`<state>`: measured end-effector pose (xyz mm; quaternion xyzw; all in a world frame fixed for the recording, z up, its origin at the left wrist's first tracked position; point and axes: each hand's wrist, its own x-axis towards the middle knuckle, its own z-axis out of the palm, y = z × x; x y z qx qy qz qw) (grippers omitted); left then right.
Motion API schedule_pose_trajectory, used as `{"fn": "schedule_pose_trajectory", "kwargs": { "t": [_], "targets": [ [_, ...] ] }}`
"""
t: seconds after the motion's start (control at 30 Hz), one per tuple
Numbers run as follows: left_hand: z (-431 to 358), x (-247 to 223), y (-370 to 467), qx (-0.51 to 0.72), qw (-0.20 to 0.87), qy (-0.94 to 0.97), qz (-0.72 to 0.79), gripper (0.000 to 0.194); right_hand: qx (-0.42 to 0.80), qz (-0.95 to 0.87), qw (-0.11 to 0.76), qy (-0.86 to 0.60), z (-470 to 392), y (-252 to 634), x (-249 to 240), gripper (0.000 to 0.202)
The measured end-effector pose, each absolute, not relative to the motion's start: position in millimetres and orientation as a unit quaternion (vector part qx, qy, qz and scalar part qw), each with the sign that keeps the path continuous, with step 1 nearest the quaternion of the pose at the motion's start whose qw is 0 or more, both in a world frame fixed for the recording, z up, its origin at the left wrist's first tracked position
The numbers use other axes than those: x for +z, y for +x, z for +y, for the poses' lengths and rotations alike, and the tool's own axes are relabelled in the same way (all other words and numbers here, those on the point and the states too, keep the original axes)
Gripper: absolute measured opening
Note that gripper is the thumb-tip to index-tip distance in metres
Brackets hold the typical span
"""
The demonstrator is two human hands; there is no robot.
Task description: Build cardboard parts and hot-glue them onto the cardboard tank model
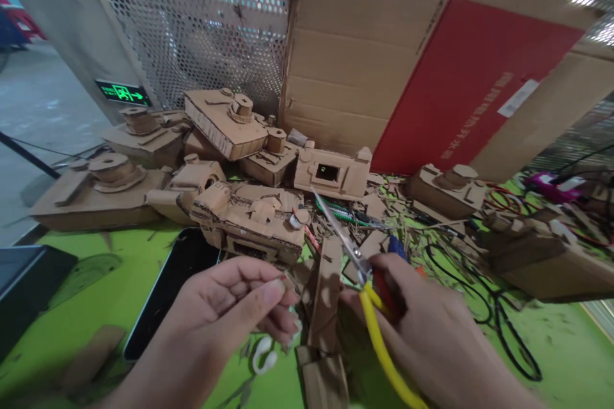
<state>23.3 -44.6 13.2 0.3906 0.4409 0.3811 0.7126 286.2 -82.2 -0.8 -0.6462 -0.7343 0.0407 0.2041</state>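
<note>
My right hand (422,319) grips a pair of scissors (357,254) with yellow and red handles. Their blades point up and to the left, toward a small cardboard model with a square window (307,172). My left hand (235,307) is closed in a pinch, thumb against fingertips; whatever small bit it may hold is too hidden to name. Just beyond it lies a longer cardboard model (254,217). Between my hands a cardboard strip (326,297) lies on the green table (158,390). Below my left fingers is a white curved object (263,356).
A black phone (167,287) lies left of my hand. Several cardboard models (96,198) crowd the back left, others (446,188) the right. Scraps surround a green utility knife (343,211). A black cable (503,332) loops at right. Cardboard panels (355,57) stand behind.
</note>
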Motion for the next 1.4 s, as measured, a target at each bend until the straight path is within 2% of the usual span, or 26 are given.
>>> {"fn": "schedule_pose_trajectory", "kwargs": {
  "t": [0.07,0.13,0.23,0.4,0.6,0.73,0.83,1.0,1.13,1.4],
  "targets": [
    [-42,12,25,0.387,0.724,0.372,0.433,0.028,0.021,-0.712,0.184,-0.677,-79,293,-2,0.021],
    [-39,11,27,0.392,0.730,0.346,0.441,0.033,0.026,-0.702,0.171,-0.691,-80,297,-3,0.027],
    [-37,8,30,0.380,0.736,0.320,0.460,0.041,0.070,-0.706,0.168,-0.684,-87,296,-4,0.030],
    [-39,1,33,0.343,0.744,0.332,0.468,0.043,0.142,-0.735,0.167,-0.641,-96,286,-11,0.026],
    [-41,0,37,0.288,0.755,0.342,0.479,0.052,0.063,-0.753,0.084,-0.649,-92,278,-14,0.018],
    [-40,-6,35,0.283,0.759,0.336,0.480,0.051,-0.008,-0.802,0.076,-0.593,-90,290,2,0.027],
    [-40,-13,32,0.302,0.757,0.331,0.475,0.048,-0.068,-0.783,0.071,-0.614,-87,322,12,0.034],
    [-41,-4,33,0.294,0.753,0.352,0.472,0.048,-0.001,-0.760,0.018,-0.649,-88,375,-1,0.046],
    [-42,3,37,0.290,0.746,0.361,0.478,0.047,0.030,-0.728,0.029,-0.684,-89,380,-18,0.057],
    [-39,0,38,0.286,0.745,0.360,0.484,0.050,-0.002,-0.700,0.065,-0.711,-88,383,-31,0.046]
  ]
}}
